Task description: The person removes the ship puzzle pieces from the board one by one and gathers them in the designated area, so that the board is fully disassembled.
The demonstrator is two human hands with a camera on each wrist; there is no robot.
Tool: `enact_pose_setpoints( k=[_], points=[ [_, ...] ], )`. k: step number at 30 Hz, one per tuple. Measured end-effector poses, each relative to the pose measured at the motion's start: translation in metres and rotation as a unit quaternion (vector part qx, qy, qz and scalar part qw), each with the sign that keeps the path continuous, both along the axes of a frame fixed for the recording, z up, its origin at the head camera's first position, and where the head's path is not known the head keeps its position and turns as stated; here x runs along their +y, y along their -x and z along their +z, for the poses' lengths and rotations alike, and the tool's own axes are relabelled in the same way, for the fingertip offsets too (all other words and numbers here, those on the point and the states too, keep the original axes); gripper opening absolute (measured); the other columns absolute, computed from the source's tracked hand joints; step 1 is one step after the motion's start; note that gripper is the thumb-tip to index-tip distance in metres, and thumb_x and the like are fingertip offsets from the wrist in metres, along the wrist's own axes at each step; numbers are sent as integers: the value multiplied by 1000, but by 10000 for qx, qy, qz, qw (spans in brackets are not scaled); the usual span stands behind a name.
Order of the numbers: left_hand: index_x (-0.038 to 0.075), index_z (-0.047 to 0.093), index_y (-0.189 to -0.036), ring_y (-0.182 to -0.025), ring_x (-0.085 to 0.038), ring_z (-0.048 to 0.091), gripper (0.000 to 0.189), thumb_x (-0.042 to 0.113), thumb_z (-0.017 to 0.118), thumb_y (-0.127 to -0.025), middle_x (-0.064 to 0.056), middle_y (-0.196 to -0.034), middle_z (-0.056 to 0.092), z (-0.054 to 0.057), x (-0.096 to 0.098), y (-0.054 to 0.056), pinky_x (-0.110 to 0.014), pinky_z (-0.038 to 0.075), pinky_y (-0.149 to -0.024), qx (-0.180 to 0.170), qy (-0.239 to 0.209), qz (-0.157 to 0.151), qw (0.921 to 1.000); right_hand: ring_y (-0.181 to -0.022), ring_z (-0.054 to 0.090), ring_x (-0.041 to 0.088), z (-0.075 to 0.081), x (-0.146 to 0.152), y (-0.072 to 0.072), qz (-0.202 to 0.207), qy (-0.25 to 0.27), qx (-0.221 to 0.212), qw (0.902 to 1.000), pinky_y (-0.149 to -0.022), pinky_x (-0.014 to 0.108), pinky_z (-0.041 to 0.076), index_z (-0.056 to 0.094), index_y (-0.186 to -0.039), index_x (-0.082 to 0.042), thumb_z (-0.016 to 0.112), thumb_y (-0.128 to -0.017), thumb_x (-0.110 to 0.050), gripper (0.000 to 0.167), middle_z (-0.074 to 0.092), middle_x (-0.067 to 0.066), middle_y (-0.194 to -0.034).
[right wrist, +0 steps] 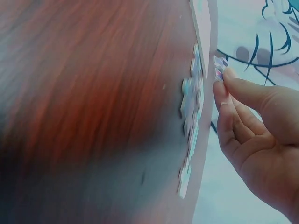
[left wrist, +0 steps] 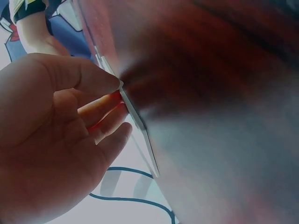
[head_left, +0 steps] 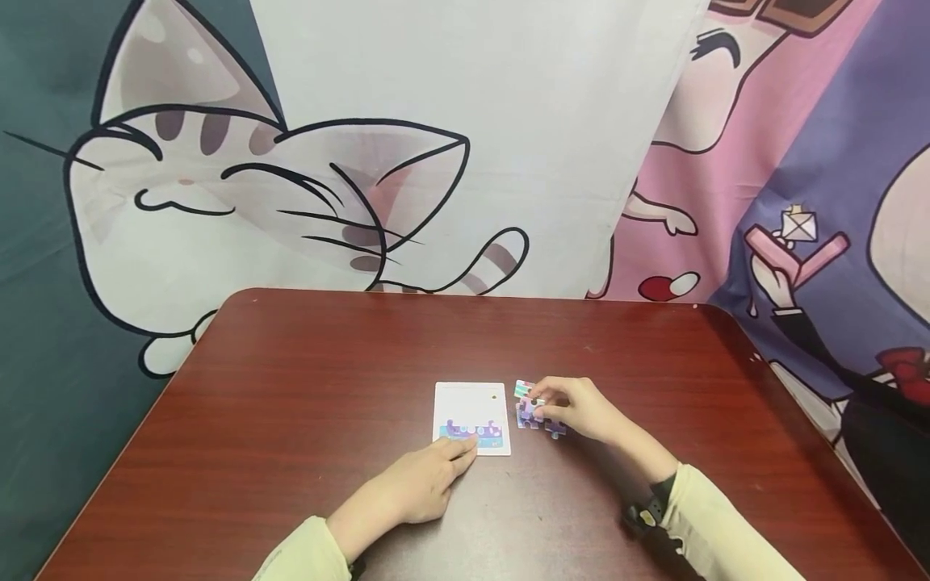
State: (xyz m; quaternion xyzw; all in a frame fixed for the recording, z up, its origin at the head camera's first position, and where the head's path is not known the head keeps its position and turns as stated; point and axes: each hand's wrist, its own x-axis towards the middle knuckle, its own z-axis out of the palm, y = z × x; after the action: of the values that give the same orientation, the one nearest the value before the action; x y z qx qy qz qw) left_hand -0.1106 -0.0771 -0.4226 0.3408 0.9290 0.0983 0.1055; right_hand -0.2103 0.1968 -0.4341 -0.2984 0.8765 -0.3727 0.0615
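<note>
A small white puzzle board lies on the table, with purple and blue pieces fitted along its near part. My left hand rests at the board's near edge. In the left wrist view its thumb meets the edge and the fingers lie over the face. To the right of the board, my right hand pinches a small purple puzzle piece between thumb and fingertips. It is raised above the loose puzzle pieces, which the hand partly covers in the head view.
The reddish-brown wooden table stretches out around the board. Behind it hangs a cloth backdrop with a cartoon cat and other figures. A dark band is worn on the right wrist.
</note>
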Motion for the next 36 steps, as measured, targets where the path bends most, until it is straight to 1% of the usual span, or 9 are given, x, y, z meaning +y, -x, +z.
enact_pose_setpoints(
  k=[4, 7, 11, 17, 22, 30, 33, 36],
  points=[
    [6, 45, -138, -131, -18, 39, 56, 6, 54, -83, -2, -148, 37, -2, -1, 1, -36, 45, -97, -70, -35, 9, 10000, -68, 57, 6, 0, 13, -2, -145, -138, 67, 9998, -59, 21, 48, 68, -97, -12, 74, -78, -9, 20, 64, -4, -76],
    [6, 45, -138, -131, -18, 38, 57, 5, 55, -83, -1, -148, 36, -1, -2, 1, -36, 45, -96, -230, -115, 36, 9997, -68, 56, 6, 0, 21, -4, -272, -249, 131, 9992, -62, 22, 49, 68, -96, -12, 74, -77, -9, 20, 64, -5, -75],
    [6, 44, -139, -132, -19, 37, 58, 4, 55, -82, -1, -149, 35, 0, -4, 1, -38, 44, -97, -353, -183, 44, 9992, -70, 57, 7, 2, 28, -5, -294, -344, 122, 9989, -65, 23, 50, 67, -95, -12, 74, -78, -11, 19, 64, -6, -76],
    [7, 45, -138, -132, -18, 37, 57, 4, 55, -82, -1, -148, 36, 0, -4, 2, -37, 44, -97, -375, -175, -5, 9991, -71, 57, 7, 0, 37, -8, -241, -476, -44, 9986, -65, 23, 49, 67, -96, -13, 73, -79, -13, 18, 64, -6, -78],
    [7, 45, -138, -133, -18, 36, 57, 4, 55, -83, 0, -149, 36, 0, -4, 3, -38, 44, -98, -433, -204, -2, 9989, -71, 58, 5, -1, 46, -11, -316, -458, -17, 9984, -66, 23, 49, 67, -96, -12, 73, -79, -13, 18, 64, -7, -77],
    [6, 45, -138, -132, -18, 37, 57, 3, 54, -82, -1, -148, 36, 0, -4, 3, -38, 44, -97, -370, -240, -13, 9990, -70, 58, 3, -1, 60, -15, -461, -478, 32, 9978, -64, 23, 47, 66, -95, -14, 74, -78, -12, 18, 63, -8, -76],
    [5, 45, -138, -132, -19, 38, 57, 3, 54, -82, -2, -148, 37, 0, -4, 3, -39, 44, -97, -364, -283, -3, 9989, -69, 58, 3, -2, 65, -16, -498, -524, 4, 9974, -64, 23, 47, 66, -94, -15, 73, -79, -11, 18, 63, -9, -76],
    [5, 45, -138, -132, -19, 38, 57, 3, 54, -82, -2, -148, 37, 0, -4, 2, -39, 44, -97, -365, -304, 9, 9989, -69, 57, 3, -3, 69, -17, -516, -558, 71, 9971, -65, 23, 49, 66, -94, -15, 73, -78, -10, 19, 63, -9, -75]
  ],
)
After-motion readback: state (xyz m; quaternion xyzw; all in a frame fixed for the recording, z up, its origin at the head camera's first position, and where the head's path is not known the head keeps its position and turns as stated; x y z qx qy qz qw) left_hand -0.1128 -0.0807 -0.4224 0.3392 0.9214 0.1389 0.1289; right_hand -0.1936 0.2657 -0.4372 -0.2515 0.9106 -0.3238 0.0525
